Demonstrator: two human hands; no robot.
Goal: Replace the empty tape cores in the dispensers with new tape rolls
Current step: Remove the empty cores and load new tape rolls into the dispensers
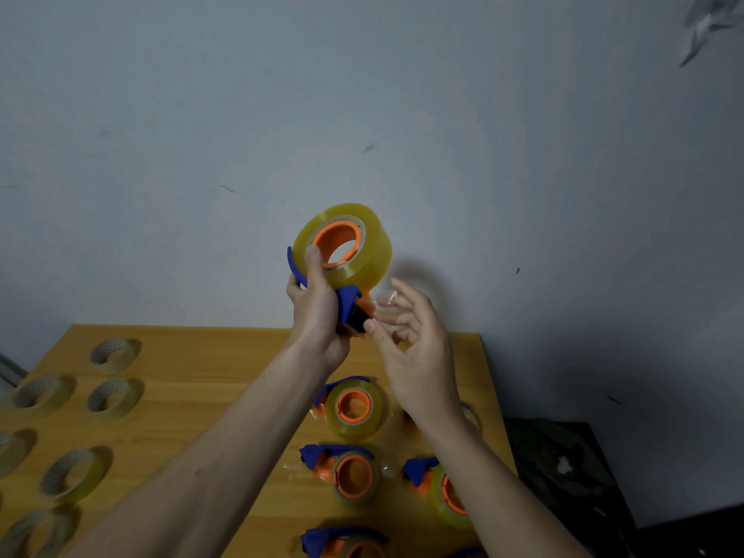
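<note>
My left hand grips a blue and orange tape dispenser raised in front of the wall, thumb pressed on its full yellow tape roll. The roll sits on the orange hub. My right hand is just right of the dispenser's cutter end, thumb and fingers pinching the clear loose tape end. On the wooden table below lie several more dispensers, one with a full roll, one with a thin core.
Several empty tape cores lie in rows on the table's left half. More dispensers lie at the right, partly under my right forearm. A dark object stands beyond the table's right edge. A grey wall is behind.
</note>
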